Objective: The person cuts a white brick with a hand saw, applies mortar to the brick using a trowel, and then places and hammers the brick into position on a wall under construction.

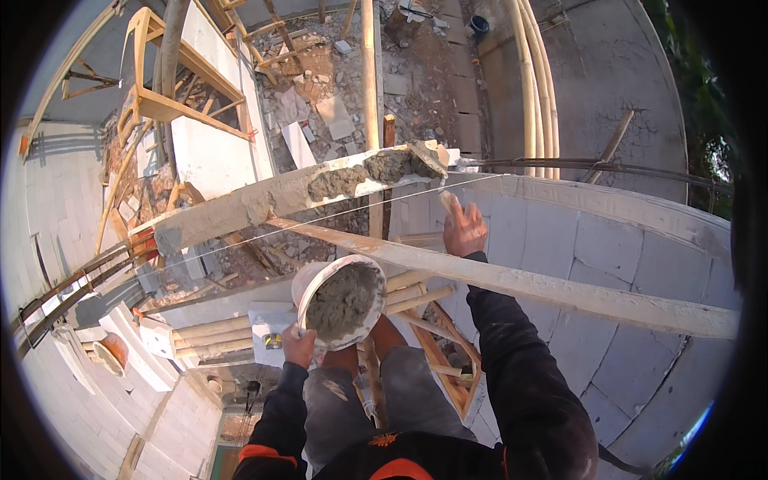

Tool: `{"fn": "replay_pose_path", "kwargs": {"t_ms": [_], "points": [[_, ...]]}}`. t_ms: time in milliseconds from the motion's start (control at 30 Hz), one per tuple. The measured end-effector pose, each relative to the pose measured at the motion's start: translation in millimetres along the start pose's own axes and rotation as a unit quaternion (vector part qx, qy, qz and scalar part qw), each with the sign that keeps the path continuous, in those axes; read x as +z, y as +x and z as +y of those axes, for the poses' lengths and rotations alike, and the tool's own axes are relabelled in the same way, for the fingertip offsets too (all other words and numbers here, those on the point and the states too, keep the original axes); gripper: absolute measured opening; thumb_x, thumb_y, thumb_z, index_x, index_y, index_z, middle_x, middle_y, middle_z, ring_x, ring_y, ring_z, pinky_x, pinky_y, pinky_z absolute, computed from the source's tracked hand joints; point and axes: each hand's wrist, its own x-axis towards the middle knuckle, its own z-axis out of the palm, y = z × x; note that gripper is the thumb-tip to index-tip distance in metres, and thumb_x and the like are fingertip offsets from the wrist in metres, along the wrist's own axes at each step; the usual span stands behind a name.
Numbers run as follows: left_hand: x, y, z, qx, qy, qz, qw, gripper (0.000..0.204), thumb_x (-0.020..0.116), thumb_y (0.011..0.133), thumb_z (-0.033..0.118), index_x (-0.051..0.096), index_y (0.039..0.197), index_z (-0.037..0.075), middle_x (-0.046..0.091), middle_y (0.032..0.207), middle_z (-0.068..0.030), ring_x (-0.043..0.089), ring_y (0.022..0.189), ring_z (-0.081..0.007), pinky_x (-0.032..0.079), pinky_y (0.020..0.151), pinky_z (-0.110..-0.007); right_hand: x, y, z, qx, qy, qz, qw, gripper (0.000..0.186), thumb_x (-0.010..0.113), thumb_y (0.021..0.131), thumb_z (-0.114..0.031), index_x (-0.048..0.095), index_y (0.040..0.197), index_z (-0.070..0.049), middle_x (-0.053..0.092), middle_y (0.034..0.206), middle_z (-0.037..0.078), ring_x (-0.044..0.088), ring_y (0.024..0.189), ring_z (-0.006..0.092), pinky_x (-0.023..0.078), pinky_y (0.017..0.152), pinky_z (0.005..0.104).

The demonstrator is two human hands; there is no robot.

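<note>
My left hand (299, 346) grips the rim of a whitish bucket (303, 280) in front of my legs. Grey wet mortar (346, 302) fills much of it. My right hand (466, 230) is closed round the light handle of a trowel (430, 160), reaching out past the bucket. The mortar-smeared blade lies at the right end of a long narrow wall top (232, 204). Fresh lumpy mortar (352, 178) covers that end, while the left stretch looks smoother. A thin white string (332, 212) runs taut along the near side of the wall top.
A pale plank (512, 278) slants from the wall top to the right. Rebar rods (624, 166) stick out at both ends. Bamboo poles (536, 96) stand far right, a block wall (608, 248) nearer. Rubble (320, 104) lies far below; a wooden chair (172, 100) stands far left.
</note>
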Motion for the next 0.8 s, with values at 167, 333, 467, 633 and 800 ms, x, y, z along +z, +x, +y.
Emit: {"fn": "replay_pose_path", "kwargs": {"t_ms": [167, 333, 467, 633, 800], "points": [[-6.2, -4.2, -5.6, 0.024, 0.057, 0.009, 0.998, 0.024, 0.065, 0.07, 0.015, 0.063, 0.083, -0.005, 0.062, 0.068, -0.0141, 0.055, 0.061, -0.0255, 0.046, 0.063, -0.039, 0.8, 10.3, -8.9, 0.05, -0.005, -0.016, 0.999, 0.057, 0.064, 0.077, -0.011, 0.051, 0.133, -0.016, 0.053, 0.101, 0.016, 0.061, 0.09, 0.0334, 0.053, 0.066, 0.045], [-13.6, -10.0, -11.7, -0.008, 0.006, 0.012, 1.0, 0.028, 0.066, 0.07, 0.016, 0.067, 0.09, -0.003, 0.064, 0.076, -0.017, 0.058, 0.075, -0.0311, 0.046, 0.073, -0.042, -0.6, 20.7, -37.5, -0.022, -0.013, -0.089, 0.996, 0.058, 0.064, 0.076, -0.011, 0.049, 0.132, -0.012, 0.053, 0.1, 0.017, 0.062, 0.087, 0.0355, 0.053, 0.067, 0.0475], [-25.2, -18.6, 3.5, -0.042, -0.004, 0.013, 0.999, 0.031, 0.066, 0.07, 0.016, 0.069, 0.096, -0.002, 0.065, 0.084, -0.019, 0.057, 0.089, -0.0327, 0.044, 0.083, -0.043, 9.1, -1.6, -48.8, -0.005, 0.077, -0.038, 0.996, 0.057, 0.066, 0.076, -0.016, 0.048, 0.129, -0.01, 0.053, 0.095, 0.018, 0.062, 0.083, 0.0364, 0.052, 0.068, 0.0492], [-23.2, -18.1, -17.0, -0.019, -0.034, 0.035, 0.999, 0.028, 0.065, 0.071, 0.016, 0.068, 0.092, -0.003, 0.064, 0.077, -0.0179, 0.058, 0.076, -0.0331, 0.046, 0.074, -0.043, 57.8, -34.4, -62.8, 0.033, 0.283, -0.105, 0.953, 0.047, 0.065, 0.085, -0.027, 0.047, 0.117, 0.003, 0.058, 0.093, 0.023, 0.059, 0.076, 0.0449, 0.047, 0.065, 0.0507], [-23.8, -18.0, -25.8, -0.005, 0.004, 0.045, 0.999, 0.027, 0.065, 0.071, 0.015, 0.067, 0.088, -0.005, 0.062, 0.071, -0.0168, 0.058, 0.065, -0.032, 0.046, 0.065, -0.042, 67.2, -6.9, -109.2, 0.013, 0.314, -0.028, 0.949, 0.042, 0.064, 0.09, -0.034, 0.049, 0.109, 0.0, 0.062, 0.084, 0.024, 0.061, 0.078, 0.0473, 0.048, 0.067, 0.051]]}}
